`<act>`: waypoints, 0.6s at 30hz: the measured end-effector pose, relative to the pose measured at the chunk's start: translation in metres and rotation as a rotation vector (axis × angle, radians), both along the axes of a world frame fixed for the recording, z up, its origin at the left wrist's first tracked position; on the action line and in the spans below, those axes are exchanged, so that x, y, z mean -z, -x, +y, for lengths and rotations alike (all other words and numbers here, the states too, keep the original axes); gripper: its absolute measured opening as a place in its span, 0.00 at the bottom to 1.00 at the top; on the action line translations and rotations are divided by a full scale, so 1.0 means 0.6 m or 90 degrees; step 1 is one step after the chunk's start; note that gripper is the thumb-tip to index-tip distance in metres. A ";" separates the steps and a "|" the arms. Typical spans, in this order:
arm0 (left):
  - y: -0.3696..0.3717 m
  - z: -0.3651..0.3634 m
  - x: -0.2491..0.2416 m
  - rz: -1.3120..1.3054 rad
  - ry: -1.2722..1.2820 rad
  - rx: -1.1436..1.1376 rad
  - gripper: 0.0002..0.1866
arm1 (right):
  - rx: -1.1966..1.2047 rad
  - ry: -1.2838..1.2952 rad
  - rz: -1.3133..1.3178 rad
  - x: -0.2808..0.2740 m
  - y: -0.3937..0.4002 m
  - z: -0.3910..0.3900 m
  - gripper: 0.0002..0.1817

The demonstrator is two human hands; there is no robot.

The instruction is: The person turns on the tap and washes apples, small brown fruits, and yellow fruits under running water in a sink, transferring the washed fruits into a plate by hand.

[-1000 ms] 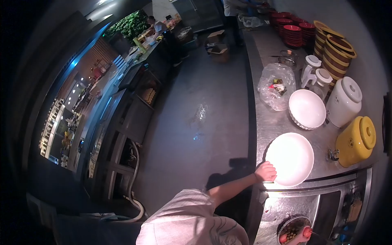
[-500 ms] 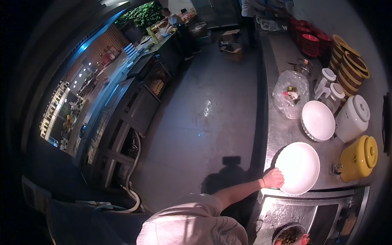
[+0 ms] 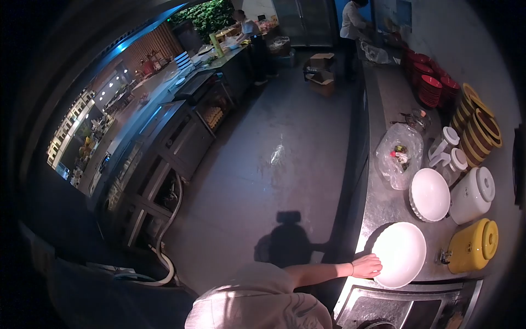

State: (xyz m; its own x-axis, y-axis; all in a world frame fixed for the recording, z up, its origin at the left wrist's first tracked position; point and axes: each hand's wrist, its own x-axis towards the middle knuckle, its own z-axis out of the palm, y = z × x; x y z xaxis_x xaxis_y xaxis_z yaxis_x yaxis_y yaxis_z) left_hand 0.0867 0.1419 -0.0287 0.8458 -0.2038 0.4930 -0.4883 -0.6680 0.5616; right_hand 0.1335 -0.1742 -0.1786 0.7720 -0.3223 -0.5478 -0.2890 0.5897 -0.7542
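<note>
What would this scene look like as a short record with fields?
Left hand: fingers at the rim of the near white bowl
Right hand: out of view
Near bowl's contents: cannot tell, too much glare
Beyond it on the counter: second white bowl, clear plastic bag
Toward the wall: yellow jar with a tap, white lidded jar, red stacks
Floor: open cardboard box
Others: a person at the left counter, another at the right

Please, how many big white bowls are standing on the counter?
2: the near bowl, with the left hand at its rim, and the far bowl, beside the white lidded container.
</note>
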 end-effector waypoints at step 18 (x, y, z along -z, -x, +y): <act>0.679 0.248 0.368 0.597 -0.470 -1.141 0.09 | -0.384 0.361 -0.056 -0.040 0.038 0.175 0.29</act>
